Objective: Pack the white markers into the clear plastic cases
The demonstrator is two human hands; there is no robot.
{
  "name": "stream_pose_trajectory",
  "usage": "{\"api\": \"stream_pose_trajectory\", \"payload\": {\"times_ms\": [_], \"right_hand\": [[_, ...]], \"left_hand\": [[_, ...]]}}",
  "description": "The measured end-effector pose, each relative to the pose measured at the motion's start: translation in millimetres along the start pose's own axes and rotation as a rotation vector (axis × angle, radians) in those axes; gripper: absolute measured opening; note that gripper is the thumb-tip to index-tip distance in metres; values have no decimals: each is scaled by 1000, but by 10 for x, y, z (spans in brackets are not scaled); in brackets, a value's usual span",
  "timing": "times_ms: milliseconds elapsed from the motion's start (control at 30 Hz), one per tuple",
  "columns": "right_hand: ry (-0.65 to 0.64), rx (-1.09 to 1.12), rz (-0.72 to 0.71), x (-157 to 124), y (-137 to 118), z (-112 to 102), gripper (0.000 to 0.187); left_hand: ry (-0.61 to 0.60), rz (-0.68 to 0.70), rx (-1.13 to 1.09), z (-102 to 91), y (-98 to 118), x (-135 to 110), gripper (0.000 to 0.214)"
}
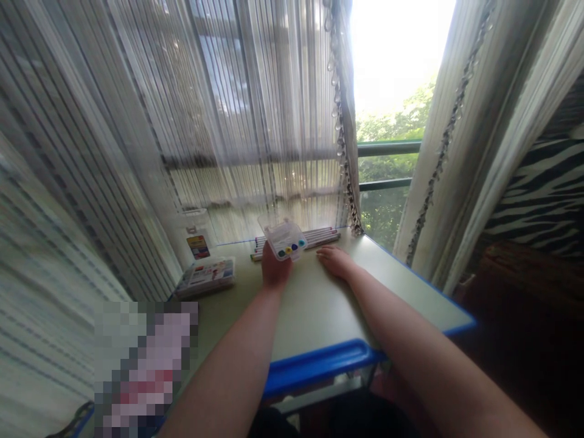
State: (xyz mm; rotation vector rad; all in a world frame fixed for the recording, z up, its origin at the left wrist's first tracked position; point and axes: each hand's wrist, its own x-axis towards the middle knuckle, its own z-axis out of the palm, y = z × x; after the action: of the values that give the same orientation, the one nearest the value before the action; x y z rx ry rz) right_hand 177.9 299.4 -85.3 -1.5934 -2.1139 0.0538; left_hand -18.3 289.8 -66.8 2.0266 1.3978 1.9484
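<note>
Clear case (288, 238) near the surface's (319, 310) far edge

Left hand (276, 269) grips it; right hand (338, 263) lies flat beside pens (325, 235); a nudge could roll them off.

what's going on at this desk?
A person's left hand holds a clear box with coloured dots along its near side. The right hand rests on the desk, near the pens; whether it touches them is unclear. The pens lie along the far edge, and a case sits to their left.
</note>
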Motion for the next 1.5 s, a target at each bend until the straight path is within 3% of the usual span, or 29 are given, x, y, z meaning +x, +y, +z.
{"api": "stream_pose_trajectory", "payload": {"times_ms": [200,333,433,567,867,1067,1233,1500], "right_hand": [[34,-44,67,-7,5,-1,39],[-88,-113,169,7,-105,-38,42],[-191,-216,160,41,-284,-73,45],[-172,-267,106,112,-435,-82,53],[-95,-84,56,205,-177,21,80],[-60,-79,-13,199,-148,37,53],[84,-139,104,144,-156,18,49],[-10,-191,161,116,-244,-31,34]], "left_hand": [[20,-105,101,-36,34,12,36],[6,-144,199,-70,93,1,36],[0,-118,234,-70,95,6,31],[-6,-23,243,-25,7,26,22],[39,-24,229,-15,-89,43,20],[35,-54,230,-62,-32,36,25],[30,-66,211,-60,-15,42,19],[-5,-79,187,-70,14,23,21]]}}
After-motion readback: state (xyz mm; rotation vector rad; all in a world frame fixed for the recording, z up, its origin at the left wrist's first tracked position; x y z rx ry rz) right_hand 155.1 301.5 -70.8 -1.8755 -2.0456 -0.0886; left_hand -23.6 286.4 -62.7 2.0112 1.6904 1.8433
